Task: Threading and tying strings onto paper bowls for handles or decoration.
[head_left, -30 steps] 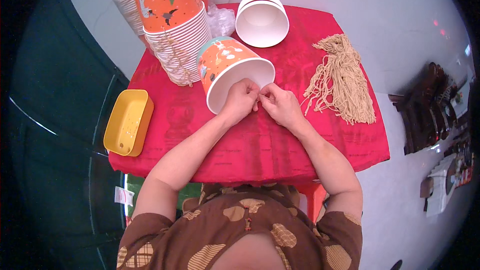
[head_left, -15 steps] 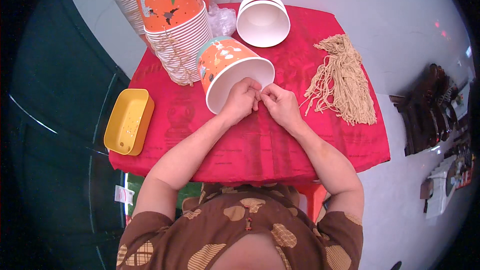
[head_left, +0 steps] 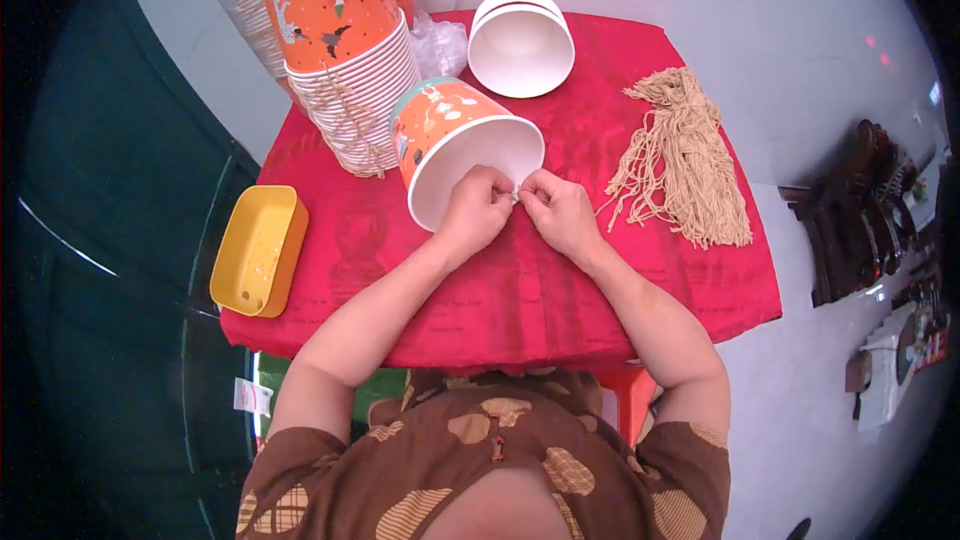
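— Where are your hands right now?

— Both over the red table (head_left: 520, 280), meeting at the rim of the orange paper bucket (head_left: 450, 145). It lies tipped on its side, white mouth facing me, just in front of the stack of nested buckets (head_left: 345, 70).

— And the fingers?

— My left hand (head_left: 478, 210) is curled tight, knuckles up, fingertips pinched against the near edge of the rim. My right hand (head_left: 555, 212) mirrors it, thumb and forefinger pressed together, almost no gap. The two pinches touch each other right at the rim.

— Holding anything?

— Something small and pale sits between the fingertips, right where they meet; it's too tiny for me to tell what it is. Apart from that and the rim, nothing.

— What else is around you?

— A bundle of tan cords (head_left: 685, 155) lies to my right, well apart from my hand. A white bucket (head_left: 522, 45) lies at the far edge, mouth open toward me. A yellow tray (head_left: 258, 250) hangs at the table's left edge, and some crumpled clear plastic (head_left: 440, 40) sits behind the orange bucket.
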A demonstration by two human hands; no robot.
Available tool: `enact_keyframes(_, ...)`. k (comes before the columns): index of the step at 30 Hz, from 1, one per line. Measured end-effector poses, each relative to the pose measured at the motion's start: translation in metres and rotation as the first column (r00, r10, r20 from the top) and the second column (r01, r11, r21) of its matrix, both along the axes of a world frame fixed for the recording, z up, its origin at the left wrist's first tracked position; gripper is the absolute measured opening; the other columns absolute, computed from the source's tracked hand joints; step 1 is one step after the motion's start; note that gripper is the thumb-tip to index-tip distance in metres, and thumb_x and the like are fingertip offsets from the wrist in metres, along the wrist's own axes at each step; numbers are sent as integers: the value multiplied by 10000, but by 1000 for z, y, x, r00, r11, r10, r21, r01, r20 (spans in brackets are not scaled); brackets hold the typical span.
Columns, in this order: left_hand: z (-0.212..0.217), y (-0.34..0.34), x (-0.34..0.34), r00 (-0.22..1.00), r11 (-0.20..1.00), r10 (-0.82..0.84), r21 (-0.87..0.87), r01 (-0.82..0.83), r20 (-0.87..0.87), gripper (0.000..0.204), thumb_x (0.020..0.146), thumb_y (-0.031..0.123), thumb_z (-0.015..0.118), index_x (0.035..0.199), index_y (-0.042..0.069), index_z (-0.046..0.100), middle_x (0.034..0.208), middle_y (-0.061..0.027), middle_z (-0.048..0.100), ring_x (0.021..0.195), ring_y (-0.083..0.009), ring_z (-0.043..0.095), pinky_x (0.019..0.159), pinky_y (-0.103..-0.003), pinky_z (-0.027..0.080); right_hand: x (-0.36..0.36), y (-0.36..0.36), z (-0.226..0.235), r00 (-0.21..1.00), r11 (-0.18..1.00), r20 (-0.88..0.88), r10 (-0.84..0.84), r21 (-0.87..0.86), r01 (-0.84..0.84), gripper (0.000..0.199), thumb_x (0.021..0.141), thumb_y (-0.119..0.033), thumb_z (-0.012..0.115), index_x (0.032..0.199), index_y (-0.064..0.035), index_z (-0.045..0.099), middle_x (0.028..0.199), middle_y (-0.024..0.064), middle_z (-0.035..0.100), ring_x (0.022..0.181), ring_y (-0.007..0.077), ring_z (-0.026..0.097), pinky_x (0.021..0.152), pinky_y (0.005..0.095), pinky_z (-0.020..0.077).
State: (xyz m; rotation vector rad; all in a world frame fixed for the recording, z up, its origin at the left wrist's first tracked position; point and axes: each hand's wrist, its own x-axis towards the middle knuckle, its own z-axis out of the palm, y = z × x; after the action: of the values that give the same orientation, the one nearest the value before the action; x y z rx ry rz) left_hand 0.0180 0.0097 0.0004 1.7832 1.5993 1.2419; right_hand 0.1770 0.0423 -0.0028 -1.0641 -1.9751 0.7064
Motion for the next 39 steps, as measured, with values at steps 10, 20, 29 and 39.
enact_keyframes(10, -3, 2, 0, 994, 999, -14, 43, 19, -108, 106, 789, 75, 683, 789, -16, 629, 833, -148, 626, 731, -244, 617, 658, -352, 493, -4, -2, -3, 999, 998, -34, -29, 51, 31, 111, 836, -120, 607, 921, -51, 585, 747, 168, 649, 714, 359, 658, 605, 450, 502)
enact_keyframes(20, -1, 2, -1, 997, 1000, -31, -6, 31, -69, 103, 789, 79, 671, 791, -17, 635, 833, -133, 630, 754, -220, 612, 679, -335, 490, -4, -1, -5, 1000, 977, 17, -6, 211, 2, 100, 821, -85, 602, 916, -62, 579, 754, 159, 644, 700, 358, 653, 586, 449, 511)
enact_keyframes(29, -7, 5, -6, 999, 999, -40, -34, 39, -25, 134, 833, 94, 651, 777, -25, 624, 814, -114, 629, 735, -177, 597, 661, -314, 486, 1, 0, -5, 970, 863, 245, -3, 491, -121, 77, 794, -44, 624, 863, -44, 591, 726, 136, 621, 623, 319, 632, 516, 414, 504)
enact_keyframes(39, -5, 4, -6, 999, 996, -46, -81, 45, -11, 125, 828, 96, 658, 794, -19, 622, 798, -103, 627, 729, -163, 592, 652, -306, 488, 3, 3, -3, 960, 843, 279, 38, 508, -180, 64, 785, -42, 625, 839, -38, 591, 724, 137, 621, 626, 321, 632, 512, 413, 503)
